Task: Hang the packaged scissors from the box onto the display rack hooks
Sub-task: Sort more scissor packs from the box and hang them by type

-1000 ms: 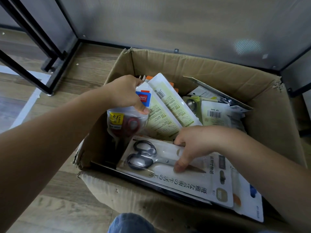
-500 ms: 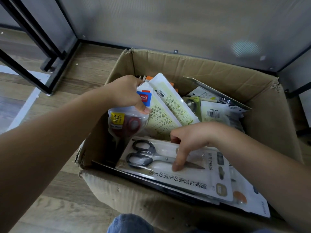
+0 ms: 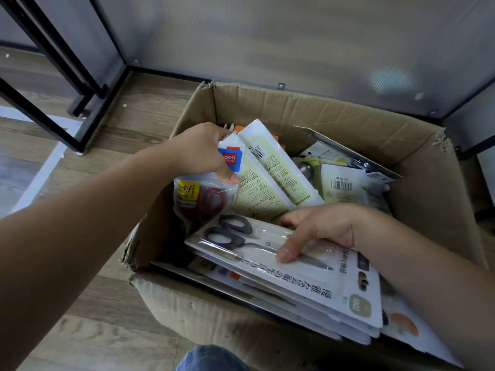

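An open cardboard box (image 3: 294, 108) on the floor holds several packaged scissors. My left hand (image 3: 201, 151) grips a bunch of packs at the box's left side: a clear pouch with red-handled scissors (image 3: 203, 202) and pale green-backed cards (image 3: 270, 178). My right hand (image 3: 316, 228) grips a stack of white cards, its thumb pressing on the top pack with black-handled scissors (image 3: 257, 245). That stack is tilted up off the box's contents. More packs (image 3: 345, 183) lie at the back right of the box.
Black metal frame legs (image 3: 67, 76) stand on the wooden floor (image 3: 128, 121) at the left. A grey panel (image 3: 267, 36) runs behind the box. A blue-clad knee (image 3: 211, 357) shows at the bottom edge.
My right hand has curled round the stack of white cards and lifted its near edge. My left hand keeps hold of its bunch of packs in the same place.
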A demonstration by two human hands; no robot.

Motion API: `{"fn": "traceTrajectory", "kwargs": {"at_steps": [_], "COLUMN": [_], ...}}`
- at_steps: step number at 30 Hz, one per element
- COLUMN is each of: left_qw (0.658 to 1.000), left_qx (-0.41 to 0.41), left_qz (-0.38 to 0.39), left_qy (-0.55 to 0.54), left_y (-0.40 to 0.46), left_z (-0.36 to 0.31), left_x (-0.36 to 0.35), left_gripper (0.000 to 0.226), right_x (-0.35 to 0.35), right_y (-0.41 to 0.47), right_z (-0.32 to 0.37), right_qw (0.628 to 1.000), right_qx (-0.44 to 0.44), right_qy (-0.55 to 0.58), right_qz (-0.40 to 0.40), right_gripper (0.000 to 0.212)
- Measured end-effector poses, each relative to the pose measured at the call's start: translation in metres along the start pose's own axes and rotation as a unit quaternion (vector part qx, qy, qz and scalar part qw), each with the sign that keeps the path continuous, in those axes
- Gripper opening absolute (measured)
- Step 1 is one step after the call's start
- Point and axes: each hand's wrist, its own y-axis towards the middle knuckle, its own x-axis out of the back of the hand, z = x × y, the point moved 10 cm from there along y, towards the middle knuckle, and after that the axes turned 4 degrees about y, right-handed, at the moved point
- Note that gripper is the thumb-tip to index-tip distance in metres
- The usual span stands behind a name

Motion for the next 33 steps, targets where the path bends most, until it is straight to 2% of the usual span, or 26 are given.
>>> {"fn": "traceTrajectory", "kwargs": {"at_steps": [3,8,15,19,25,29,33], "left_qw": [1.0,1.0,0.985,0.97,0.953,0.927,0.915], "left_qx": [-0.003,0.003,0.051,0.072,0.069,0.079,0.073], "left_qz": [-0.014,-0.026,-0.148,-0.202,-0.235,-0.273,-0.288], "left_qy": [-0.005,0.011,-0.071,-0.114,-0.177,-0.246,-0.274], "left_y": [0.002,0.002,-0.024,-0.063,-0.149,-0.22,-0.285], "left_z": [0.001,-0.005,-0.032,-0.067,-0.147,-0.199,-0.258], "left_x": [0.005,0.014,0.089,0.134,0.215,0.289,0.36], "left_gripper": [0.032,0.032,0.033,0.028,0.033,0.033,0.031], "right_x": [0.014,0.041,0.073,0.078,0.053,0.025,-0.007], "right_y": [-0.009,-0.033,-0.112,-0.192,-0.336,-0.446,-0.553], "right_z": [-0.004,-0.008,0.03,0.067,0.124,0.172,0.227], "right_qw": [0.999,0.994,0.96,0.941,0.922,0.898,0.879], "right_qx": [0.015,0.067,0.184,0.238,0.274,0.314,0.366], "right_qy": [0.031,0.082,0.205,0.21,0.2,0.21,0.213], "right_qz": [0.01,0.012,-0.056,-0.115,-0.188,-0.224,-0.219], "right_gripper": [0.076,0.076,0.076,0.083,0.093,0.083,0.078]}}
